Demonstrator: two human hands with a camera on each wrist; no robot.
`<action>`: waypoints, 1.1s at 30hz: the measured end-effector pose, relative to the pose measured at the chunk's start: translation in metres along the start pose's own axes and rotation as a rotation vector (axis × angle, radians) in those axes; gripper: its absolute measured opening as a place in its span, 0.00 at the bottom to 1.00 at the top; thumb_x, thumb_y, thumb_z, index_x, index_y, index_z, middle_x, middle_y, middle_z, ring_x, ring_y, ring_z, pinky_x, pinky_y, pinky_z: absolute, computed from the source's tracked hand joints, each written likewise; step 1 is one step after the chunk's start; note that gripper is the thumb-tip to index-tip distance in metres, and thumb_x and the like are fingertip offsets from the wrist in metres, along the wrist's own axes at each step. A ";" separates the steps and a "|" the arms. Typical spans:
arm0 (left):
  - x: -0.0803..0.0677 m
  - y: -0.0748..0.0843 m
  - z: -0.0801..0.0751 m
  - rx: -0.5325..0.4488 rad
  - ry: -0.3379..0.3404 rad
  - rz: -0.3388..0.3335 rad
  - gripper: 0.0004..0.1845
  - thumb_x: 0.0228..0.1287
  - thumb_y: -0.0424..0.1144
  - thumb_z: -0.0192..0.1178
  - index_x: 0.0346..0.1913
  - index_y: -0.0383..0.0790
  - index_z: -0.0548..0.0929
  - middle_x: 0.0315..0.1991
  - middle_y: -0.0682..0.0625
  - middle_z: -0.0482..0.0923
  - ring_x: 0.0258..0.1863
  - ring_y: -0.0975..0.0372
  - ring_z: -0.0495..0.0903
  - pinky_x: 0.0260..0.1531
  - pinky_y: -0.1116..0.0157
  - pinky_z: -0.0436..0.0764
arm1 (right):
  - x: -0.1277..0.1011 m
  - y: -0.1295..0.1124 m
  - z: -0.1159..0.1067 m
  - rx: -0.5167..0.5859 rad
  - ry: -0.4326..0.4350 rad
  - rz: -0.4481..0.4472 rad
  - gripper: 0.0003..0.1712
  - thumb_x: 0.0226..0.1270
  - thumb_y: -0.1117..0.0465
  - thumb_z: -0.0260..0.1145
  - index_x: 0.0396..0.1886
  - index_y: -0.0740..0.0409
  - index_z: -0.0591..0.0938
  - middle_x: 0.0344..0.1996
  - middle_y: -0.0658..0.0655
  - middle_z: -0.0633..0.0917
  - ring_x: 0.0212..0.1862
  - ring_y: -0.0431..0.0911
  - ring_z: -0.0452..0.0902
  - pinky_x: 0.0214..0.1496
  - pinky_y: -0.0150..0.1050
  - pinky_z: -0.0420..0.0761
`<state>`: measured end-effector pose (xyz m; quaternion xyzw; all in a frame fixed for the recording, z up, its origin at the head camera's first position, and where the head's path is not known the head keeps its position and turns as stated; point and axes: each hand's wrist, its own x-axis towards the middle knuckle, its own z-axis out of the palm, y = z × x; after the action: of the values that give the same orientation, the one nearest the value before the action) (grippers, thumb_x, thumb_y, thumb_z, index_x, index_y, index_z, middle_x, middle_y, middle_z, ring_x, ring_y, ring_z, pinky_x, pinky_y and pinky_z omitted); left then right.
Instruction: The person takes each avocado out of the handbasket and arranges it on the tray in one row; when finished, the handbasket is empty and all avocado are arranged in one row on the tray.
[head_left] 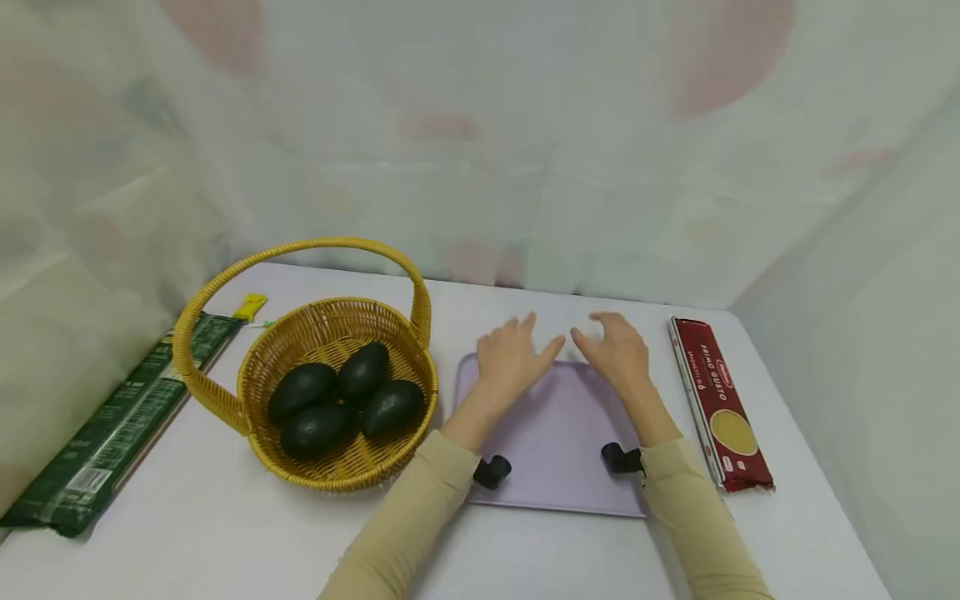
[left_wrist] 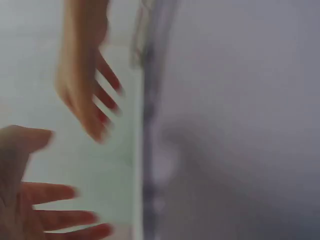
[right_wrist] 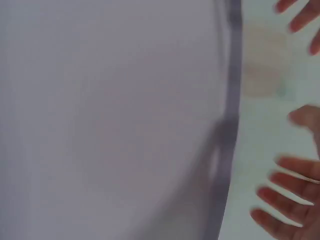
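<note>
both hands hovered at the far edge of the lilac tray point(head_left: 558, 442), centre of the frame: left hand point(head_left: 513, 358) and right hand point(head_left: 618, 350), fingers spread and relaxed, holding nothing. whether they touched the desk point(head_left: 225, 533) was hard to tell; the wrist views were blurred. the basket point(head_left: 330, 333) of avocados point(head_left: 341, 400) sat at left. best to keep both palms level for an even grip.

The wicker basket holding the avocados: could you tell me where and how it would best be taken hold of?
Probably by the arched handle of the wicker basket, at its top middle, reaching down from above. The handle stands upright and free above the four avocados, so fingers can curl under it, and the load should hang level.
</note>
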<state>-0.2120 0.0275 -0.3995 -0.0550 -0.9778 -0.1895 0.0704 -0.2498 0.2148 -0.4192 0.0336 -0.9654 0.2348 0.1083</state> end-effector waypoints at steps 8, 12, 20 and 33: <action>-0.083 -0.013 -0.049 -0.358 -0.320 0.398 0.20 0.68 0.56 0.58 0.57 0.54 0.84 0.51 0.62 0.82 0.49 0.65 0.80 0.42 0.63 0.80 | -0.020 -0.029 0.001 0.243 -0.151 -0.284 0.14 0.68 0.58 0.64 0.48 0.61 0.85 0.45 0.59 0.86 0.46 0.56 0.83 0.43 0.51 0.84; -0.112 -0.054 -0.087 -0.604 -0.311 0.498 0.14 0.70 0.50 0.58 0.54 0.55 0.85 0.48 0.64 0.82 0.45 0.68 0.80 0.42 0.67 0.79 | -0.029 -0.050 -0.001 0.308 -0.202 -0.365 0.11 0.67 0.61 0.65 0.45 0.61 0.86 0.41 0.56 0.87 0.43 0.53 0.84 0.43 0.47 0.85; -0.149 -0.145 -0.185 -0.574 0.042 0.521 0.18 0.63 0.29 0.65 0.54 0.49 0.85 0.50 0.59 0.83 0.48 0.67 0.81 0.45 0.71 0.80 | -0.041 -0.093 -0.011 0.383 -0.367 -0.468 0.08 0.67 0.62 0.66 0.43 0.55 0.86 0.42 0.50 0.87 0.42 0.44 0.83 0.42 0.37 0.84; -0.155 -0.203 -0.273 -0.408 0.507 0.341 0.20 0.55 0.18 0.65 0.52 0.30 0.84 0.52 0.43 0.82 0.48 0.64 0.79 0.48 0.76 0.77 | -0.032 -0.160 -0.015 0.438 -0.597 -0.716 0.10 0.69 0.60 0.65 0.47 0.54 0.85 0.44 0.48 0.85 0.45 0.39 0.81 0.45 0.33 0.83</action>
<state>-0.0547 -0.2756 -0.2476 -0.1811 -0.8482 -0.3737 0.3289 -0.1967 0.0808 -0.3420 0.4494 -0.8105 0.3597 -0.1082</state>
